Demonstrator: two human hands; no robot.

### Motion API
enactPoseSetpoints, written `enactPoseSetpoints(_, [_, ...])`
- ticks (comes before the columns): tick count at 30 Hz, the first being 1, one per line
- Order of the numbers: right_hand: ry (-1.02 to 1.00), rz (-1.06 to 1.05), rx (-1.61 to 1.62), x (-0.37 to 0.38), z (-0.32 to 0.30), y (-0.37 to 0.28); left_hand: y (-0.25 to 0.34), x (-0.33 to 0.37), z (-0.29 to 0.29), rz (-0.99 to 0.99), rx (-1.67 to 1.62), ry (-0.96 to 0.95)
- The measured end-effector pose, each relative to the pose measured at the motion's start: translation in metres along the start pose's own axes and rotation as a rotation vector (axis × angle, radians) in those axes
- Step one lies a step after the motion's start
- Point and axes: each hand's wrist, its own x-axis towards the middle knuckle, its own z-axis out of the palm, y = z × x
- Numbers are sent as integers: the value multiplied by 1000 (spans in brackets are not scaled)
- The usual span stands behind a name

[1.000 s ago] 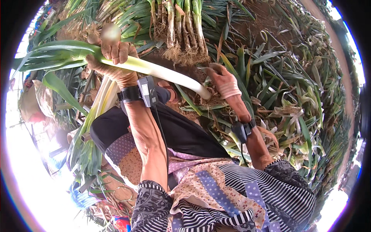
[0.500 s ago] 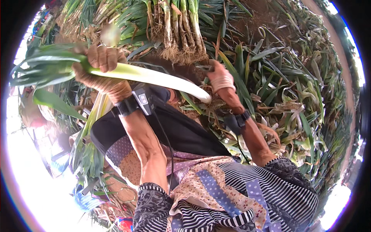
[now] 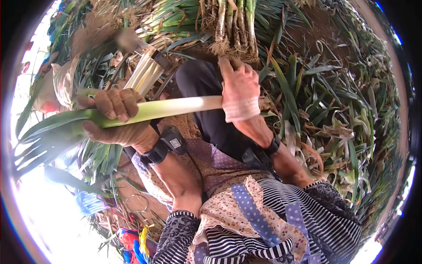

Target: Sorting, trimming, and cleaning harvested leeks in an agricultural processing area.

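Since the earlier frame, the left hand [image 3: 115, 104] had dropped and the right hand [image 3: 241, 90] had come over the white end of the leek [image 3: 176, 107], which I saw stretched crosswise in front of the dark trousers [image 3: 198, 81]. I judged that the stalk could snap if both hands bent it unevenly. Left fingers were wrapped around the green part, both forearms slanted up and leftward, but I couldn't tell whether the right fingers gripped.
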Motion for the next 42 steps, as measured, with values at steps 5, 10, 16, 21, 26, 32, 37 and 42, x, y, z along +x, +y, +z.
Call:
enactPoseSetpoints(5, [-34, 46, -286, 48, 43, 16, -8, -13, -6, 8, -59, -30])
enactPoseSetpoints(10, [-105, 117, -141, 52, 45, 21, -9, -15, -9, -22, -86, -12])
enactPoseSetpoints(16, [186, -114, 11, -1, -26, -18, -24, -13, -11, -56, -142, -41])
enactPoseSetpoints(21, [-133, 40, -176, 42, 14, -18, -41, -14, 9, -15, -349, -134])
enactPoseSetpoints(26, [26, 38, -195, 54, 42, 17, -43, -9, 13, -24, -334, -249])
enactPoseSetpoints(32, [-72, 305, 300, 9, -3, 83, -33, -13, -11, 38, -436, -208])
enactPoseSetpoints(37, [-233, 52, 561, -47, -38, 101, -38, -12, -14, 6, -571, -210])
enactPoseSetpoints(42, [-488, 19, 618, -47, -51, 73, -44, -17, -13, -14, -579, -168])
